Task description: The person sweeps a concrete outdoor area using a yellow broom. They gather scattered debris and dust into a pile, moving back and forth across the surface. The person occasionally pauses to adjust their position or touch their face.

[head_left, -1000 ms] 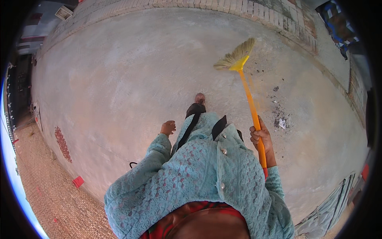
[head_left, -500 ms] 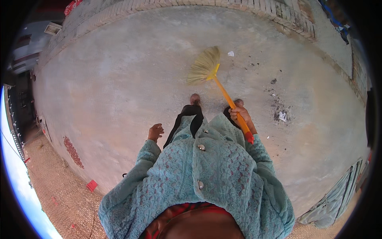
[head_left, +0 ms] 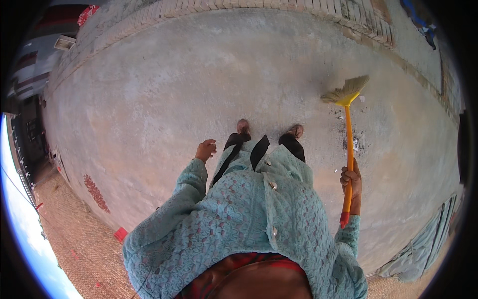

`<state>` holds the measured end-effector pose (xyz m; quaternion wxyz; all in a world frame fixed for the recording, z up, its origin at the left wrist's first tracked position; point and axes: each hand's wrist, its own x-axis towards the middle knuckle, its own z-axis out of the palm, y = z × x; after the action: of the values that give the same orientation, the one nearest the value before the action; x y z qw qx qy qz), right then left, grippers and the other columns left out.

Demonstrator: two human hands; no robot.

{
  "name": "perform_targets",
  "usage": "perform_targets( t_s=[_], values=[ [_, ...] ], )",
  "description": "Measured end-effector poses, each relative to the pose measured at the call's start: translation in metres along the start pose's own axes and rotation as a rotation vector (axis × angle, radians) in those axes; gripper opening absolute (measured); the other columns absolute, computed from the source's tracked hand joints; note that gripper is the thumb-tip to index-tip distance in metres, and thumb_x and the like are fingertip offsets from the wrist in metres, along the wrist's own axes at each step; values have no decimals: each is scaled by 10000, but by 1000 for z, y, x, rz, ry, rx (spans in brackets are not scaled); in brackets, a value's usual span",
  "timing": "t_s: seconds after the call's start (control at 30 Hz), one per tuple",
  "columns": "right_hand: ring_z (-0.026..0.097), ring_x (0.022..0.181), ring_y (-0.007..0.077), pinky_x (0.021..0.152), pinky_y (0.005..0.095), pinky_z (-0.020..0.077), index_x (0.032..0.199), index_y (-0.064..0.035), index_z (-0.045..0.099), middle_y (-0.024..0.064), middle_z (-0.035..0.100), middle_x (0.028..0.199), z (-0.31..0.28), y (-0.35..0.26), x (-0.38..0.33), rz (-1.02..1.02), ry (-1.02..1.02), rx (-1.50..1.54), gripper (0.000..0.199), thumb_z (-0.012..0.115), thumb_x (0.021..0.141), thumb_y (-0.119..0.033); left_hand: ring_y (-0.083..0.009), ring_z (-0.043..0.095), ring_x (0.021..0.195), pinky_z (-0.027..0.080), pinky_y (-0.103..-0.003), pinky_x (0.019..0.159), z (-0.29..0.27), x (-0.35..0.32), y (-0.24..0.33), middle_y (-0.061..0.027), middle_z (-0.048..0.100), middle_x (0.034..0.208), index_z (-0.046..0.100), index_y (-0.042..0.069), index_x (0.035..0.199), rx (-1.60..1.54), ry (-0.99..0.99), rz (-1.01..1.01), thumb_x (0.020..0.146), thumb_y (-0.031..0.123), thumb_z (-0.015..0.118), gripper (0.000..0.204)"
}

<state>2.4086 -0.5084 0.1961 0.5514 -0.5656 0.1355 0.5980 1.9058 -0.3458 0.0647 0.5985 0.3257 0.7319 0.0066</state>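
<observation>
Bare concrete floor [head_left: 199, 89] fills the frame; right hand [head_left: 351, 180] wraps the light, stiff broom [head_left: 348, 139] low on its handle. Left hand [head_left: 205, 149] hangs loosely curled, empty.

Open concrete floor [head_left: 199, 89], brick wall [head_left: 279, 6] beyond

The right hand [head_left: 351, 182] is wrapped round the lower end of an orange-handled broom [head_left: 348, 149] — its straw head resting on the concrete floor [head_left: 164, 89] near the brick edge, beside a dark patch of swept dirt [head_left: 352, 142]. The left hand [head_left: 205, 149] hangs loosely curled, holding nothing — both feet planted between.
</observation>
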Motion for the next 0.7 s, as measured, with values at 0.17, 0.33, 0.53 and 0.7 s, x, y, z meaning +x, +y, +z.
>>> perform_targets(
  t_s=[0.17,0.33,0.53,0.7],
  values=[
    [359,421,52,348,144,335,1259,-185,258,38,434,687,48,29,-12,13,-136,53,722,435,607,70,-136,546,579,405,-263,444,-9,0,-27,-39,562,716,538,70,963,-9,26,-65,691,119,504,278],
    [387,441,66,371,174,336,1266,-174,225,54,455,700,116,50,48,183,-426,64,727,458,618,58,-135,545,581,412,-270,461,-17,-12,-48,-45,567,740,521,92,993,-11,44,-137,724,166,480,283],
    [399,457,98,394,225,332,1194,-115,295,58,446,635,198,94,186,314,-483,6,590,477,662,61,-159,550,643,422,-312,523,-31,-26,-55,-72,562,785,497,89,1023,-12,73,-156,758,211,485,291],
    [398,452,101,381,220,330,970,-123,341,66,416,629,164,76,248,359,-487,198,371,468,676,64,-151,545,630,418,-294,513,-30,-37,-39,-66,561,786,499,79,1028,-23,113,-174,743,192,484,306]
  ],
)
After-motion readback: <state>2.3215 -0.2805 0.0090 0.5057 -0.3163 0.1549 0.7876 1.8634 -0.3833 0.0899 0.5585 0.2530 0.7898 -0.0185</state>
